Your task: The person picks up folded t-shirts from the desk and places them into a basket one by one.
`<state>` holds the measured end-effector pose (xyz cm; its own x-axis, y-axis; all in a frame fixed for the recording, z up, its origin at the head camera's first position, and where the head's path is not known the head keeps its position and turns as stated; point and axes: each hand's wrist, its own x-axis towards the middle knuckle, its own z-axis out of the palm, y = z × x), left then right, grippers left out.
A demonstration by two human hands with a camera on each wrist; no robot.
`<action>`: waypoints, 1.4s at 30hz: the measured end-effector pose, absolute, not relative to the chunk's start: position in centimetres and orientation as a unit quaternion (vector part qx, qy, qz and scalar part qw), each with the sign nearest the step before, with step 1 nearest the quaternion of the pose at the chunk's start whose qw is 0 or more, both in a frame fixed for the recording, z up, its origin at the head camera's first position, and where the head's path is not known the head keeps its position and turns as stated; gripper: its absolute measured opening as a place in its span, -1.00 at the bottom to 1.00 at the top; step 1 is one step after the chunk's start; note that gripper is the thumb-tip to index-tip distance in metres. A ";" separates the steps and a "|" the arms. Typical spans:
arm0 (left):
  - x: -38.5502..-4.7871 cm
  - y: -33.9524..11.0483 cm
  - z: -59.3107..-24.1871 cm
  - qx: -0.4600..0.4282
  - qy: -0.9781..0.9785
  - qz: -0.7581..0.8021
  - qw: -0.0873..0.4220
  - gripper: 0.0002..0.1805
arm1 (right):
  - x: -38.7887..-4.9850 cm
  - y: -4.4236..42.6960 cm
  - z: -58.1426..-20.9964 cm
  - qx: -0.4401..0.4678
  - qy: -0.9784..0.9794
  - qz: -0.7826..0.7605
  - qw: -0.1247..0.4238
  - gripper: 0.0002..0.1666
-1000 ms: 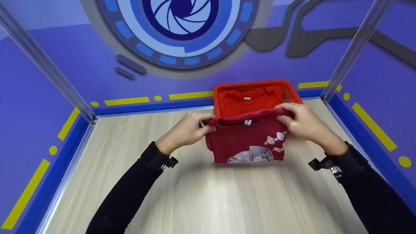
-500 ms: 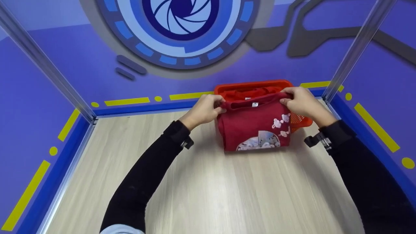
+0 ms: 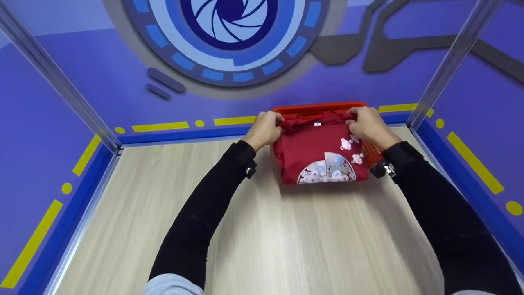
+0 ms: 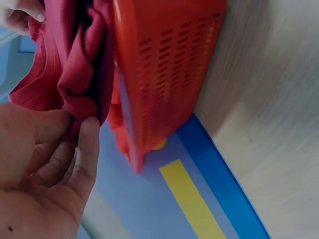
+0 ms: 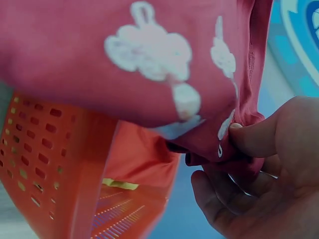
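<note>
A folded dark red shirt with white flower shapes and a patterned half-round print hangs over the orange-red basket, covering most of its opening and front. My left hand pinches the shirt's left shoulder; thumb and fingers meet on the cloth in the left wrist view, beside the basket's slotted wall. At the other shoulder my right hand pinches the fabric between thumb and fingers. Under the raised shirt, a brighter red garment lies inside the basket in the right wrist view.
The basket stands on a light wood-grain table against the purple back wall. Side walls with yellow marks bound the table left and right. A metal corner post rises behind the basket's right side.
Both hands have carried the dark red shirt away from me, up over the basket. It now covers most of the brighter red garment, which showed plainly a second ago.
</note>
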<state>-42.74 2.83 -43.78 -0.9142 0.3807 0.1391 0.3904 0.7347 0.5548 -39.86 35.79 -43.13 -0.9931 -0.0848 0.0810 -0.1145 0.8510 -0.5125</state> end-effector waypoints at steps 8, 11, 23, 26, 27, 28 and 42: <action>-44.2 3.9 -44.5 -0.179 -0.944 -0.278 0.002 -0.58 | -42.0 35.7 -43.7 0.012 -0.966 0.259 -0.024 -0.39; -44.5 4.3 -44.7 -0.169 -0.947 -0.274 0.000 -0.56 | -42.6 35.7 -43.8 0.003 -0.966 0.257 -0.035 -0.39; -44.9 5.6 -44.8 -0.158 -0.963 -0.218 0.022 -0.62 | -44.6 36.2 -44.4 -0.002 -0.969 0.241 -0.050 -0.34; -45.3 5.7 -45.0 -0.148 -0.965 -0.212 0.029 -0.60 | -45.0 36.1 -44.2 -0.004 -0.968 0.243 -0.058 -0.31; -45.5 5.6 -45.1 -0.144 -0.966 -0.211 0.031 -0.60 | -45.1 36.0 -44.1 -0.004 -0.968 0.243 -0.060 -0.32; -45.6 5.6 -45.2 -0.142 -0.967 -0.209 0.034 -0.60 | -45.3 35.9 -44.1 -0.005 -0.968 0.244 -0.063 -0.32; -46.6 5.4 -46.0 -0.118 -0.964 -0.233 0.042 -0.65 | -46.2 35.4 -44.6 -0.016 -0.970 0.239 -0.040 -0.40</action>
